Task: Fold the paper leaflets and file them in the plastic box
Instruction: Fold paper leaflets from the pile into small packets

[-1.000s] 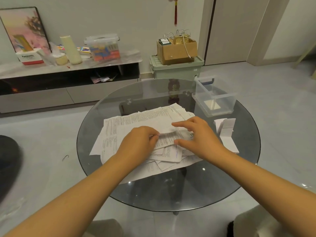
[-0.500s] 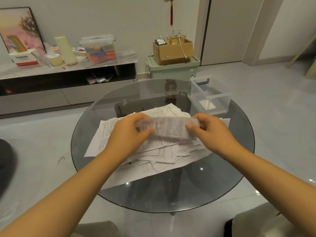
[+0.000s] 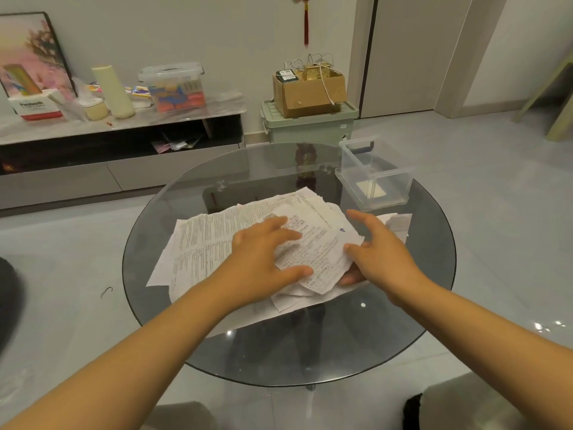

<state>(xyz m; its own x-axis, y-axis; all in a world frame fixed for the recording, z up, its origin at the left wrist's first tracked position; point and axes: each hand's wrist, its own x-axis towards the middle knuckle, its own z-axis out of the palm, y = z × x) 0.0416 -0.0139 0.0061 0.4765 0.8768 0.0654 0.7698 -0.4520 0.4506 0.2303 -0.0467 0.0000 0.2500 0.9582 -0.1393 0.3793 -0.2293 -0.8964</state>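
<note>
Leaflet [image 3: 313, 252] print blurred; right hand [image 3: 379, 252] fingertips hidden beneath.

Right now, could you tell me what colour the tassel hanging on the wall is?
Red, seen in the head view: the tassel.
</note>
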